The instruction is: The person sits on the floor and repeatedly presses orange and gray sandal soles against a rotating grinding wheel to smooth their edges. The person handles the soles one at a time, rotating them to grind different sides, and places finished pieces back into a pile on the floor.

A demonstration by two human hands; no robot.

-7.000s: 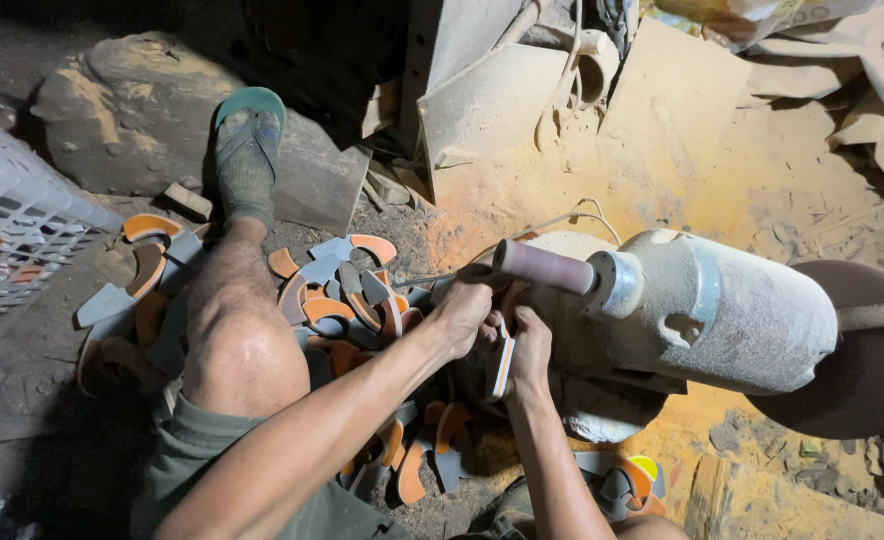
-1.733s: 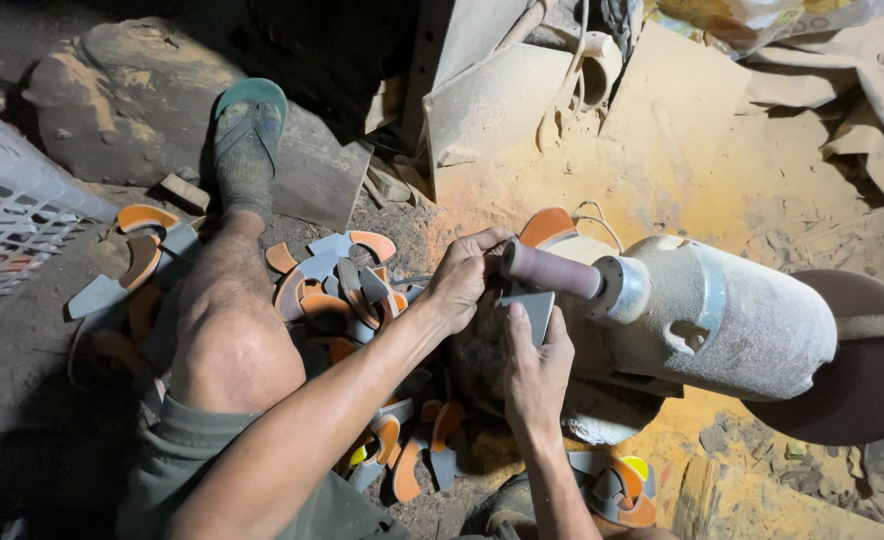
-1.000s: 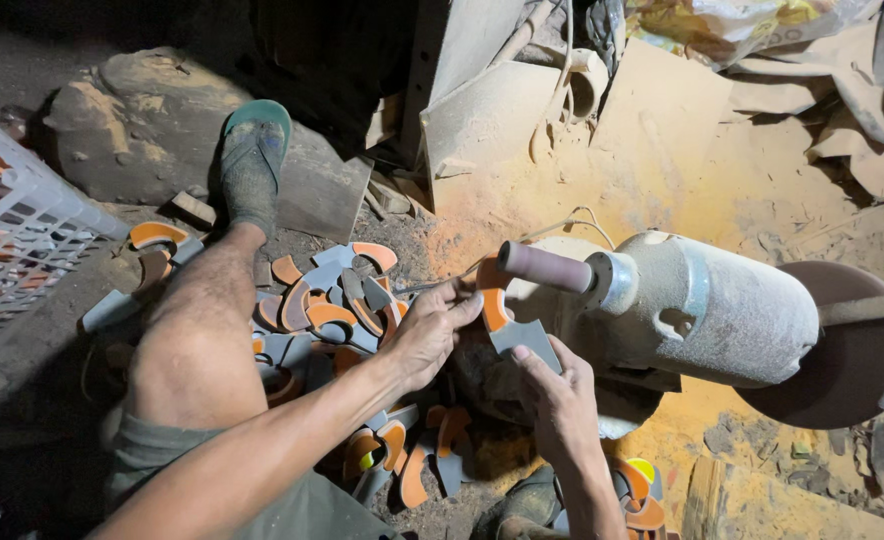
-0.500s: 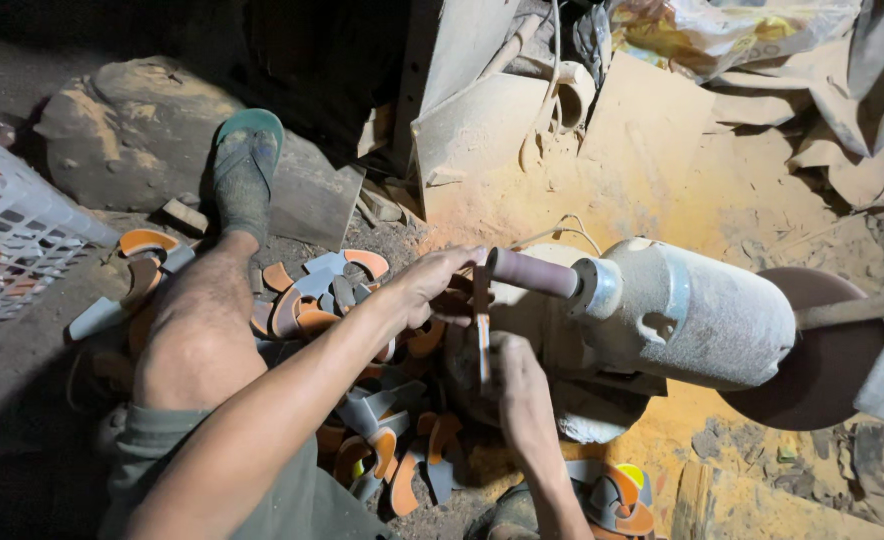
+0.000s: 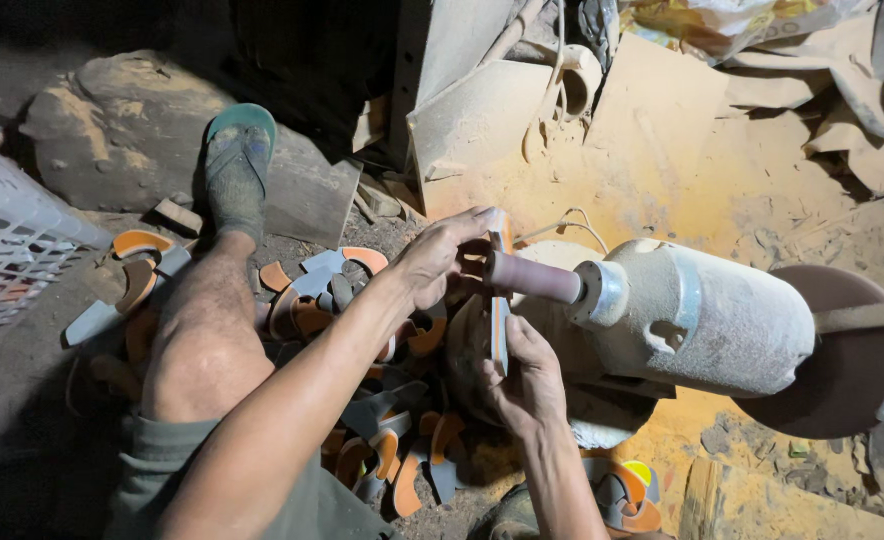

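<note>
My left hand (image 5: 442,262) grips the top end of a thin curved grey-and-orange piece (image 5: 500,325). My right hand (image 5: 522,380) holds its lower end from below. The piece stands upright, pressed against the tip of a pinkish sanding drum (image 5: 532,277) that sticks out of a dusty grey motor (image 5: 707,318). Both hands sit just left of the drum.
A pile of orange and grey curved pieces (image 5: 362,320) lies on the floor under my arms. My bare leg (image 5: 197,330) and green sandal (image 5: 237,165) stretch left of it. A white plastic crate (image 5: 7,240) stands far left. A brown disc (image 5: 842,350) is on the motor's right end.
Seven seconds ago both hands held a piece at the drum. They then dropped to the pile, took another piece and raised it upright against the drum tip.
</note>
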